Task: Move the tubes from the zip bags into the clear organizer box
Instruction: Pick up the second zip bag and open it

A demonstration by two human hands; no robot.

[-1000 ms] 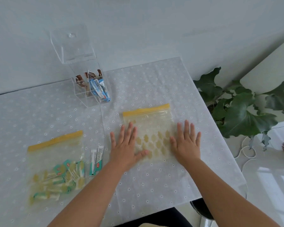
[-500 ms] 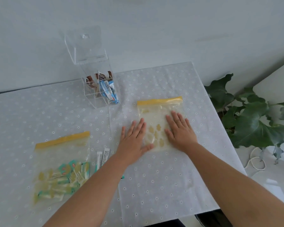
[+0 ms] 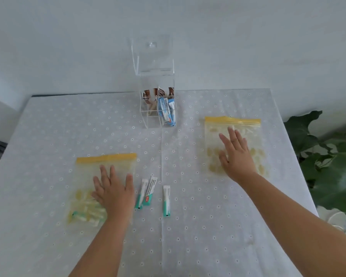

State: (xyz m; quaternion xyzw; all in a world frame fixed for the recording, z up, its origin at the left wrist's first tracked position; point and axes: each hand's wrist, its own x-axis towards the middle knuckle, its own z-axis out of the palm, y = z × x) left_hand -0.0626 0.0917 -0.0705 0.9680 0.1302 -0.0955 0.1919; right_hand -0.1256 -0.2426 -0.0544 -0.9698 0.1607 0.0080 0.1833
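Tubes, loose, three (image 3: 148, 193): we log them on the counter (image 3: 208, 236) just beside our left hand (image 3: 114, 194), thumb side, long axes running away from us toward the organizer box (image 3: 157, 108). Left hand: fingers (image 3: 103, 176) straight and spread, pressed flat on the left zip bag (image 3: 100, 180), which holds more tubes near the wrist. Right hand (image 3: 235, 154): fingers straight, flat on the right zip bag (image 3: 234, 144), apparently emptied. Box stands well beyond both hands, lid raised, some tubes inside. We judge the left hand nearer the loose tubes.
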